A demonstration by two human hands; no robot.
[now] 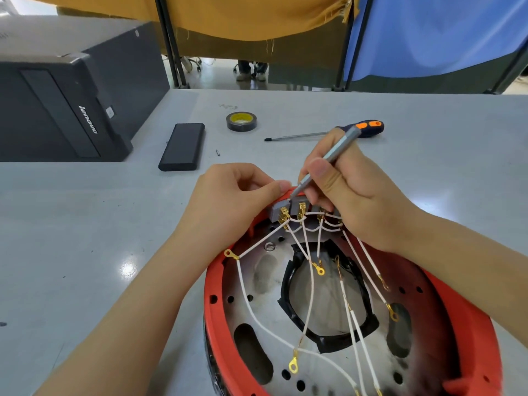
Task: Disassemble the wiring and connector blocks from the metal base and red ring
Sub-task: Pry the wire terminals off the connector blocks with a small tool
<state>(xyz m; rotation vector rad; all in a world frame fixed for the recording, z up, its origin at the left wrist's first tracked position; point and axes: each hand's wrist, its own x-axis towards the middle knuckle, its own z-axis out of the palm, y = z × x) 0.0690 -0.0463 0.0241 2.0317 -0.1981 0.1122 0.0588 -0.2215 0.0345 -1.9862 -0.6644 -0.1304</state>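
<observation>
On the grey table (71, 224), a black computer case (57, 104) lies at far left, with a flat black box (183, 146), a tape roll (241, 121) and an orange-handled screwdriver (328, 133) further right. The left hand (228, 201) pinches the grey connector blocks (288, 211) at the far edge of the red ring (217, 281), which surrounds the metal base (257, 281). The right hand (348, 195) grips a slim grey tool (328, 160), tip on the blocks; white wires (257, 312) with gold terminals fan across the base.

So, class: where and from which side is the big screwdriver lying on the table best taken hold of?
Grip the big screwdriver by its thick blue-and-orange handle at the right end, coming from above. It lies flat on the table, its thin shaft pointing left, and nothing crowds the handle except the right hand just in front.
</observation>
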